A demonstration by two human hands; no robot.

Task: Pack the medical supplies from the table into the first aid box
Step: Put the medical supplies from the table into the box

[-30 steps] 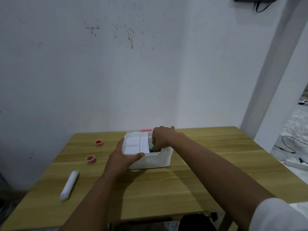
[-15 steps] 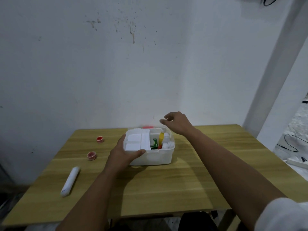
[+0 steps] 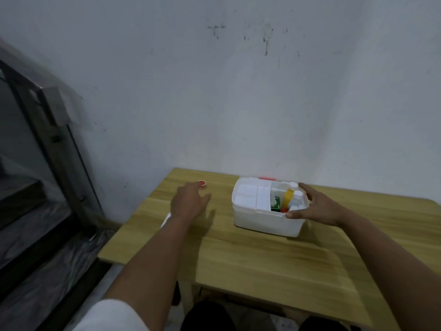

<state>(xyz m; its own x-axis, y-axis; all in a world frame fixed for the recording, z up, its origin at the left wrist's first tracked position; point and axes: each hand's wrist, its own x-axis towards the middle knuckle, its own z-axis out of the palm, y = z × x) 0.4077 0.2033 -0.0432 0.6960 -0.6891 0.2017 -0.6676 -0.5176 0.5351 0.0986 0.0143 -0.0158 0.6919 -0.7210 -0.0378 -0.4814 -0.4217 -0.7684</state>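
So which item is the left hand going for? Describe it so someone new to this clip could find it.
On the wooden table, look left of the white first aid box, toward the wall. Just past the left hand lies a small red cap-like piece. It is the only red thing outside the box.

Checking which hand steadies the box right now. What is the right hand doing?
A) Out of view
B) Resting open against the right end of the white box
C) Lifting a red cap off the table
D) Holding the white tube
B: the right hand lies spread against the right end of the first aid box, holding nothing.
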